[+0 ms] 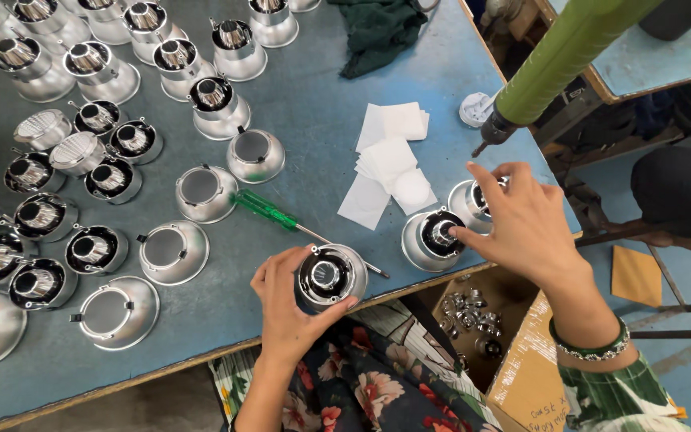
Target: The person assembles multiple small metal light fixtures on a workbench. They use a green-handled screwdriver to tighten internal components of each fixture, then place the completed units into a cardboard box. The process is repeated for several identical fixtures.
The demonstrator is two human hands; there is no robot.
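Gripping silver reflector cup at desk edge, left hand fingers clamped round it, open end up. Right hand fingers spread, fingertip touching second cup. Green screwdriver lies just beside.

Blue tabletop, worn. Green-handled screwdriver lies flat near the middle. White paper squares in a loose heap to its right. Dark green cloth bunched at the far edge. Rows of silver lamp reflectors fill the left side, some with dark centres. Open cardboard box of small metal parts below the near edge. Green hanging power driver above the right end.
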